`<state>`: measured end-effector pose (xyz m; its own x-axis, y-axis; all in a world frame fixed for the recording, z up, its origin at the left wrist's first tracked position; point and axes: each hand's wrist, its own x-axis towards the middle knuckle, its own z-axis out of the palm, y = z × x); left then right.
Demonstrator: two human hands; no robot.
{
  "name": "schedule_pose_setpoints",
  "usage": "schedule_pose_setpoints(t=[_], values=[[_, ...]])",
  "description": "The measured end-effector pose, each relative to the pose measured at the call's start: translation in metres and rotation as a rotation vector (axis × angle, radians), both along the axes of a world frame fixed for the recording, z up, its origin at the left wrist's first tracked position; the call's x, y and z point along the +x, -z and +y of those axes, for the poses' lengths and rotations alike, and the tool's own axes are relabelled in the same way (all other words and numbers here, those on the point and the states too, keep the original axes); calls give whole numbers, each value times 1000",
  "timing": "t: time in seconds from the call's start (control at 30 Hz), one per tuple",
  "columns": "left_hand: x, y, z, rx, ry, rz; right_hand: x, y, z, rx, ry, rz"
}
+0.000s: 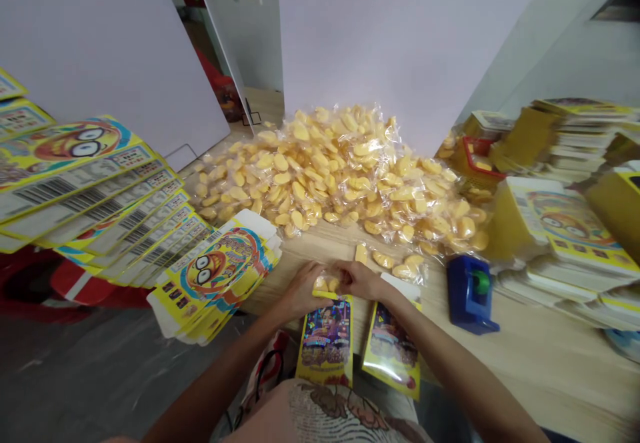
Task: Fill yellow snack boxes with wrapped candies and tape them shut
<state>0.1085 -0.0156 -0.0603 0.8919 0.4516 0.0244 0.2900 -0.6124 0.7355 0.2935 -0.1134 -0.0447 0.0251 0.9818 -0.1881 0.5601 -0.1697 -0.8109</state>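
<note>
A yellow printed box [327, 343] stands in front of my body with its top end away from me. At its top end sits a clear packet of yellow oval pieces [326, 284], between my two hands. My left hand [304, 291] is closed about the box's upper left corner, thumb near the packet. My right hand [361, 279] pinches the packet from the right, its fingertips partly hidden. Under my right forearm lies a second yellow box [393, 350], its white flap raised. Just beyond my hands are a few loose packets [410, 268] on the table.
A large heap of clear packets [320, 170] covers the table's back. Flat boxes [215, 270] fan out at left. To the right are a blue tape dispenser [470, 296], stacked boxes [570, 223] and a red basket [483, 156]. White panels [400, 43] rise behind.
</note>
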Motion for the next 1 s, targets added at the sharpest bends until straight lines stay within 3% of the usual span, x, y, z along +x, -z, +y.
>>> schedule_pose_setpoints(t=[0.17, 0.23, 0.37, 0.53, 0.7, 0.87, 0.93, 1.0], values=[[-6, 3, 3, -3, -8, 0, -8, 6, 3, 19, 234, -129], [-7, 4, 3, -6, -16, -13, -8, 3, 0, -6, 173, -118], [-6, 1, 2, 59, -16, -11, -1, -12, -7, -128, -110, -72], [-4, -8, 1, 111, 37, 4, -9, -23, -12, 66, 98, -225], [-3, -16, -3, 67, 103, 78, -26, -13, -19, -39, -50, -32], [-4, -23, -4, 34, 159, 199, -32, -13, -27, 102, -218, 72], [4, -28, 1, 27, 149, 186, -25, -16, -30, 185, -131, 18], [20, -32, 10, 26, 64, 155, -7, -19, -31, 244, 94, -129]])
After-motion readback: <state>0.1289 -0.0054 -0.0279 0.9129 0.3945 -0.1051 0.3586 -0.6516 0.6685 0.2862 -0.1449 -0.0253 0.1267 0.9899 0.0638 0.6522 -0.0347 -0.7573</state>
